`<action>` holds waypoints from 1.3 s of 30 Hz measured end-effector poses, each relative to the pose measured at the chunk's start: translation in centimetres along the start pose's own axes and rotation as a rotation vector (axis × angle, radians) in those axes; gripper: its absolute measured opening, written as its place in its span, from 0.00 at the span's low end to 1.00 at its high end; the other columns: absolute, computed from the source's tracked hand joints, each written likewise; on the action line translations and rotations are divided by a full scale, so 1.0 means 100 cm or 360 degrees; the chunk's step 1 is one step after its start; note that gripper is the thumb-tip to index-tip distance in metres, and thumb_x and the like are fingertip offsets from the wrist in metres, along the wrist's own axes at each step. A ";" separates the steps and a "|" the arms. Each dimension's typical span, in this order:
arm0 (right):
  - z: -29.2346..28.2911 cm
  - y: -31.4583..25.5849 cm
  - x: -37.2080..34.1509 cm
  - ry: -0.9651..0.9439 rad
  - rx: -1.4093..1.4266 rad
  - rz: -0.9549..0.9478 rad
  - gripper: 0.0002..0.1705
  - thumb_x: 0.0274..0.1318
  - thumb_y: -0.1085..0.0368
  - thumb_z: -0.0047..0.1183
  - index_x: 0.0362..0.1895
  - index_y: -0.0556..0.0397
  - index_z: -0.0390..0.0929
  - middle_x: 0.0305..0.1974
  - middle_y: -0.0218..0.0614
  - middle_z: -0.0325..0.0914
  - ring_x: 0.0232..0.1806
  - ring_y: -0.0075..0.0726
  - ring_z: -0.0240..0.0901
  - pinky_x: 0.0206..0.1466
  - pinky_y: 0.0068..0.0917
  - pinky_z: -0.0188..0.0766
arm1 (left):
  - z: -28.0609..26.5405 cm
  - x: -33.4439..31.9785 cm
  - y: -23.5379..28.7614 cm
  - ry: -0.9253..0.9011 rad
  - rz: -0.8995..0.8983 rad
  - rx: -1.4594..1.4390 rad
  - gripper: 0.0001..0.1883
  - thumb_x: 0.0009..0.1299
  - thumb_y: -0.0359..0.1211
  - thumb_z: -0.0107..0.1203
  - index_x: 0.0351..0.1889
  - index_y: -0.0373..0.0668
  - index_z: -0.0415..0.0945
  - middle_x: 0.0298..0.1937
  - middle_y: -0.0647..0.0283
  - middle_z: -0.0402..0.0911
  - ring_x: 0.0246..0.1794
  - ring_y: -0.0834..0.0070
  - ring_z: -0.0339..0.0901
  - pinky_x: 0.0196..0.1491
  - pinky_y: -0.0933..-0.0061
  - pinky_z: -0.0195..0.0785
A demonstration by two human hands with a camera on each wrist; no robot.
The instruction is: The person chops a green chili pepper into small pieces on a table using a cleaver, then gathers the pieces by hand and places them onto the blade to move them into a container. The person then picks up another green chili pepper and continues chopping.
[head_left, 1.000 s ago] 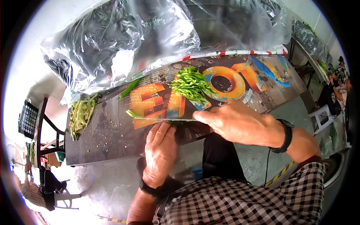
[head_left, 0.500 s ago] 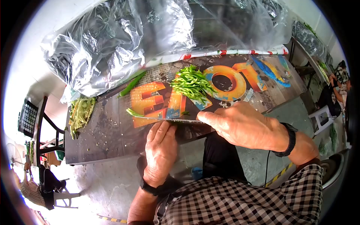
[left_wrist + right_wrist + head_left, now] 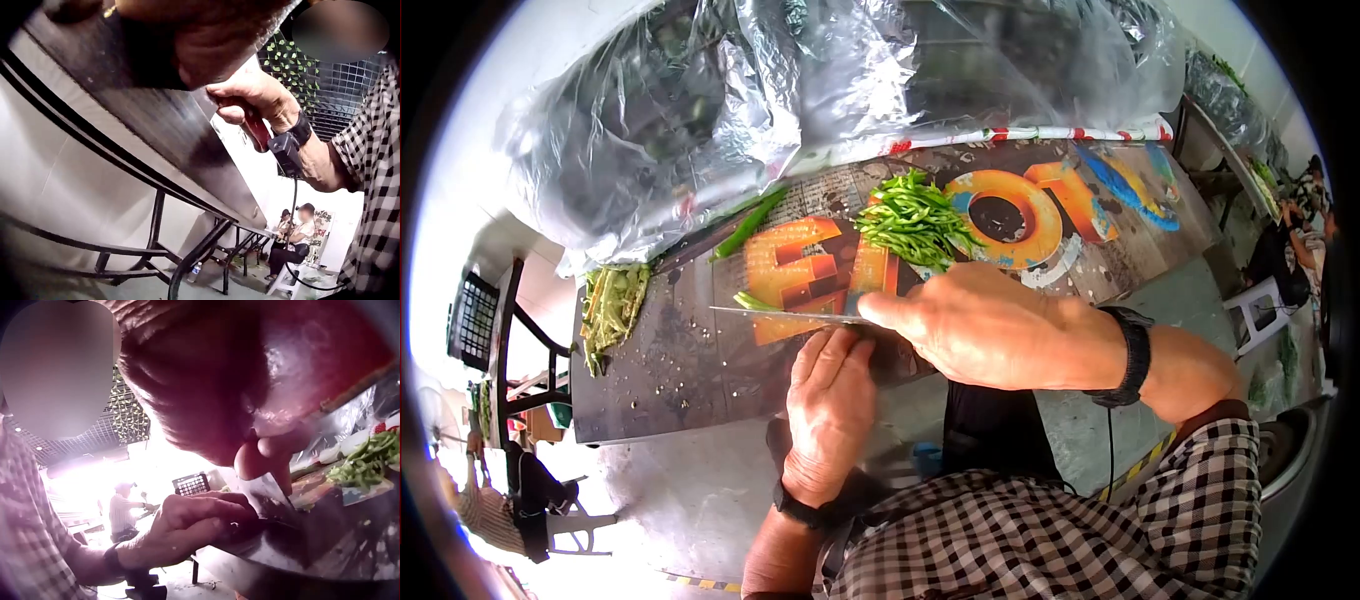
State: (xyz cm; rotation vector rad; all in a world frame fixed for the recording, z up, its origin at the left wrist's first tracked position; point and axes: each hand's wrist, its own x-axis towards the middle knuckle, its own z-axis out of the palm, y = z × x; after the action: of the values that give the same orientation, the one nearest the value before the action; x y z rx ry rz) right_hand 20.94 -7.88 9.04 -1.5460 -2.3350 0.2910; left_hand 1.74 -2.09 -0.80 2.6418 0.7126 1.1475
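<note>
In the head view my right hand [image 3: 1010, 330] grips a knife [image 3: 785, 315], its thin blade reaching left across the table's near side. The red handle [image 3: 255, 128] shows inside that hand in the left wrist view. My left hand [image 3: 830, 405] lies just below the blade, fingertips close to it; bent fingers appear in the right wrist view [image 3: 187, 528], and whatever is under them is hidden. A light green piece [image 3: 752, 301] sticks out past the blade. Sliced green strips [image 3: 915, 220] are heaped beyond the knife.
A long green pepper [image 3: 747, 228] lies near the clear plastic sheet [image 3: 670, 130] at the back. Pale green scraps [image 3: 613, 310] are piled at the left end of the printed table [image 3: 680, 370]. Other people sit farther off on both sides.
My right hand has moved left with the knife, and the blade now extends farther left past my left fingertips. My left hand has stayed almost in place. The plastic sheet has shifted.
</note>
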 end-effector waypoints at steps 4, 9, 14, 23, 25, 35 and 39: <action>-0.004 0.000 -0.021 0.0009 -0.0036 0.0062 0.09 0.54 0.73 0.52 0.40 0.60 0.71 0.18 0.49 0.74 0.23 0.58 0.77 0.25 0.49 0.70 | 0.002 -0.002 0.001 0.0052 -0.0018 0.0000 0.13 0.58 0.18 0.56 0.41 0.35 0.81 0.47 0.53 0.81 0.51 0.53 0.78 0.54 0.59 0.73; -0.011 0.005 -0.050 0.0020 -0.0079 0.0362 0.07 0.58 0.69 0.53 0.39 0.56 0.70 0.19 0.50 0.74 0.22 0.59 0.75 0.25 0.52 0.68 | 0.000 -0.003 0.004 0.0048 -0.0003 -0.0022 0.14 0.57 0.17 0.56 0.42 0.35 0.81 0.47 0.54 0.80 0.50 0.54 0.77 0.54 0.60 0.73; -0.013 0.000 -0.045 0.0094 0.0012 0.0270 0.07 0.58 0.68 0.53 0.39 0.57 0.70 0.19 0.51 0.75 0.23 0.60 0.76 0.26 0.52 0.68 | 0.000 -0.003 0.004 0.0050 -0.0017 -0.0024 0.14 0.57 0.18 0.56 0.42 0.35 0.82 0.48 0.54 0.80 0.51 0.54 0.77 0.54 0.60 0.73; -0.013 -0.001 -0.039 0.0009 0.0063 0.0237 0.06 0.58 0.70 0.53 0.35 0.59 0.70 0.19 0.53 0.74 0.23 0.62 0.76 0.25 0.51 0.69 | 0.000 -0.002 0.002 0.0045 -0.0017 -0.0012 0.13 0.58 0.18 0.56 0.42 0.34 0.82 0.49 0.54 0.80 0.52 0.54 0.77 0.55 0.60 0.73; -0.013 -0.002 -0.039 0.0004 0.0076 0.0230 0.06 0.58 0.71 0.53 0.35 0.59 0.70 0.18 0.53 0.74 0.23 0.62 0.76 0.25 0.51 0.69 | 0.001 -0.002 0.002 0.0046 -0.0015 -0.0012 0.14 0.58 0.18 0.56 0.42 0.34 0.82 0.49 0.54 0.81 0.52 0.54 0.77 0.55 0.60 0.73; -0.014 -0.001 -0.012 -0.0089 0.0025 0.0062 0.09 0.55 0.72 0.53 0.39 0.59 0.68 0.16 0.47 0.71 0.21 0.57 0.75 0.22 0.47 0.68 | 0.001 0.000 0.002 0.0036 -0.0035 -0.0025 0.15 0.57 0.17 0.55 0.42 0.35 0.83 0.47 0.54 0.82 0.51 0.54 0.78 0.55 0.60 0.73; 0.006 -0.002 0.003 0.0087 -0.0040 -0.0094 0.09 0.53 0.73 0.53 0.39 0.59 0.69 0.17 0.46 0.73 0.21 0.56 0.77 0.23 0.48 0.70 | 0.002 -0.001 0.001 0.0021 -0.0025 0.0007 0.15 0.58 0.19 0.56 0.43 0.37 0.82 0.49 0.56 0.81 0.53 0.56 0.77 0.56 0.60 0.73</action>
State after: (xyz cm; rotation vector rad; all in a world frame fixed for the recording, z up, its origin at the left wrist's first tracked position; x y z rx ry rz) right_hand 20.44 -7.66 8.62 -1.4746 -2.3457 0.2039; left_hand 1.87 -2.23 -0.91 2.6297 0.7378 1.1617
